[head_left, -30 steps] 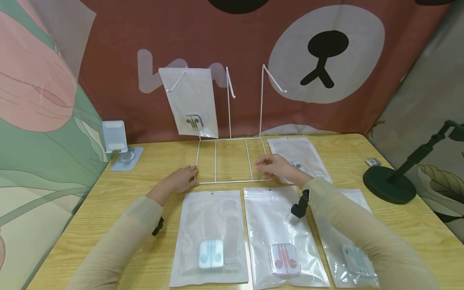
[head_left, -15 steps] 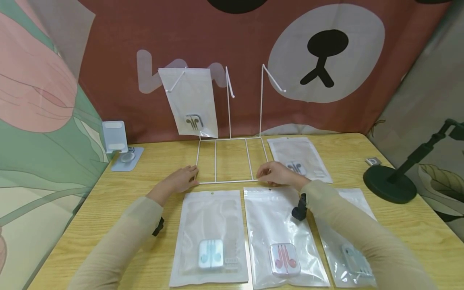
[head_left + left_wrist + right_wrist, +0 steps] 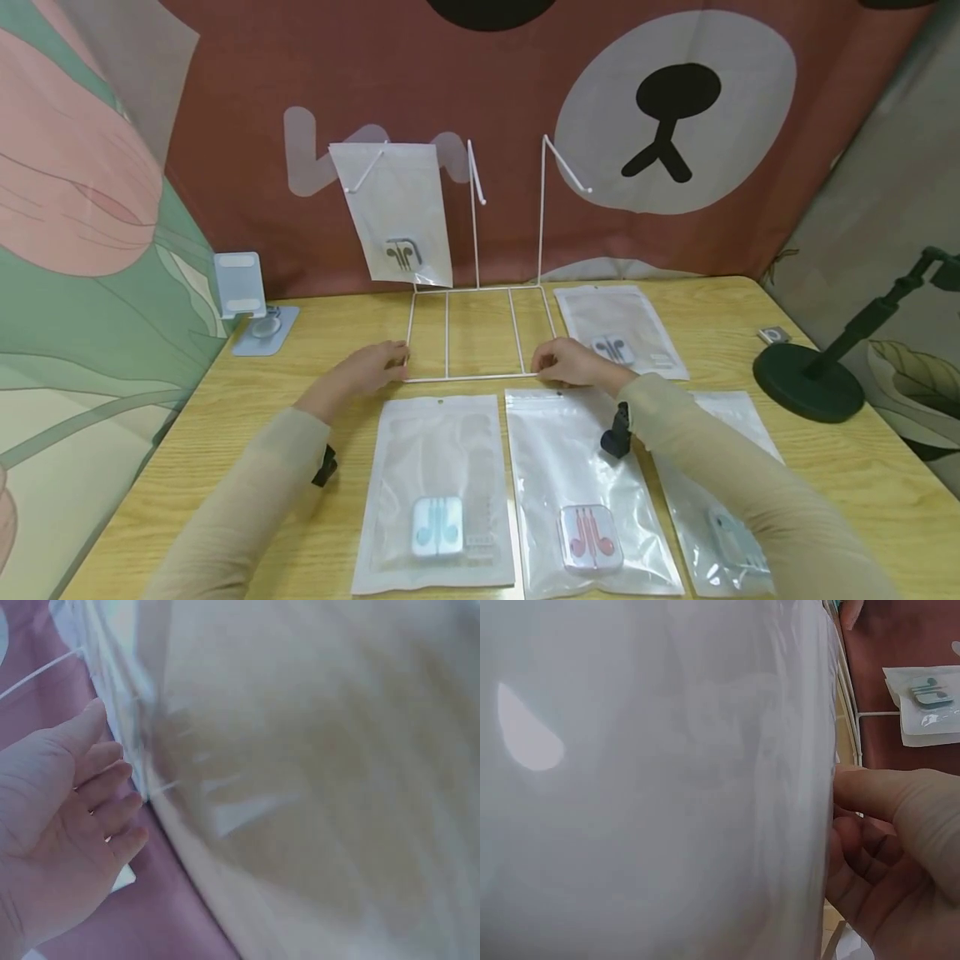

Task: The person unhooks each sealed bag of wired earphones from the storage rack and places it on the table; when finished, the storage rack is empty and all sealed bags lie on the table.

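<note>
A white wire display rack (image 3: 465, 380) stands on the wooden table, its three hooks rising at the back. At its left front corner my left hand (image 3: 369, 367) touches the side wire with loosely bent fingers; in the left wrist view that hand (image 3: 67, 802) has its palm showing and nothing gripped. My right hand (image 3: 573, 362) holds the right front corner between thumb and curled fingers. In the right wrist view a pouch edge partly covers those fingertips (image 3: 847, 832). A white pouch with boxed earphones (image 3: 393, 217) hangs on the left hook.
Three pouches with boxed earphones lie in front: a blue set (image 3: 437, 527), a pink set (image 3: 591, 537) and one (image 3: 735, 542) partly under my right sleeve. Another pouch (image 3: 611, 317) lies right of the rack. A phone stand (image 3: 240, 287) and dark green stand base (image 3: 808, 382) flank them.
My right hand has moved slightly down and closed onto the rack's right front corner. The left hand has shifted a little left, its fingers bending slightly. The rack has barely moved.
</note>
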A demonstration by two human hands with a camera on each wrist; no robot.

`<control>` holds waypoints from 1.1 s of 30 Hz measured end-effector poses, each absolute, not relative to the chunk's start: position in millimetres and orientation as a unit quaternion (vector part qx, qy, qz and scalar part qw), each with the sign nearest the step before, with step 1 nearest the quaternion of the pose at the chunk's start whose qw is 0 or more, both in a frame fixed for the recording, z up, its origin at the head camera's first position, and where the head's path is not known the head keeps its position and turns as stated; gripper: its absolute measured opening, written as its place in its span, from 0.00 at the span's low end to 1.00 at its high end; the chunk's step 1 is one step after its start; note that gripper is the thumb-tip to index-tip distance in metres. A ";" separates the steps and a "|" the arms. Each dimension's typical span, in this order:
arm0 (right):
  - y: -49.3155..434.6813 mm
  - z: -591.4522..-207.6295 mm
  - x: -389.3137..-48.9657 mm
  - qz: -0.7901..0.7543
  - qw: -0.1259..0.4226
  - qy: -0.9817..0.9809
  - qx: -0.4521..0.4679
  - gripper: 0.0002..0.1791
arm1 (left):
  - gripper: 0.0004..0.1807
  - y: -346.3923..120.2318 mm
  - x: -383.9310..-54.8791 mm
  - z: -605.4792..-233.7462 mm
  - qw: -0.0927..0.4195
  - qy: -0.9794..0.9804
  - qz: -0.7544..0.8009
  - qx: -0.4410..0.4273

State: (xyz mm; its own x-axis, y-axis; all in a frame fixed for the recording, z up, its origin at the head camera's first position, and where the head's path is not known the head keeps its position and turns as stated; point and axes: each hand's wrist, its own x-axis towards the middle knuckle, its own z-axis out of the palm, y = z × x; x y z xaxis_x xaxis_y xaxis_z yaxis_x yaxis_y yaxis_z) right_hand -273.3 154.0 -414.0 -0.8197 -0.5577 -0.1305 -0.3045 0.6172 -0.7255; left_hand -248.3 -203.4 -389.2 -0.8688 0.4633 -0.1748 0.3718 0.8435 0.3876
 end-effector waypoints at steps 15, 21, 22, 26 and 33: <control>154.4 -412.4 -273.4 -0.364 0.184 0.880 -0.245 0.04 | 0.23 -228.2 -293.7 -277.4 -0.091 0.939 0.295 0.149; 154.4 -413.3 -273.8 -0.366 0.187 0.878 -0.246 0.04 | 0.28 -218.8 -315.7 -232.4 -0.171 0.939 0.269 0.125; 154.3 -413.4 -274.0 -0.366 0.188 0.878 -0.246 0.04 | 0.29 -216.4 -319.1 -226.8 -0.173 0.944 0.251 0.124; 153.1 -412.0 -272.7 -0.367 0.189 0.877 -0.247 0.04 | 0.34 -208.5 -329.5 -207.6 -0.157 0.963 0.175 0.129; 147.5 -411.2 -269.9 -0.367 0.184 0.873 -0.262 0.03 | 0.37 -203.6 -334.0 -185.3 -0.111 0.981 0.106 0.115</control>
State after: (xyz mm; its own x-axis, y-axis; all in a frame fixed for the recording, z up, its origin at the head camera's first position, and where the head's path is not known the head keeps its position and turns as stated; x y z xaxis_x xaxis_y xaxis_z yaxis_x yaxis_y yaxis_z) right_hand -269.9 147.5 -411.2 -0.7946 -0.5933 -0.1289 -0.3228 0.5926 -0.7380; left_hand -334.0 -203.6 -185.3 -0.9491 0.2021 0.2417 0.2490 0.9512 0.1824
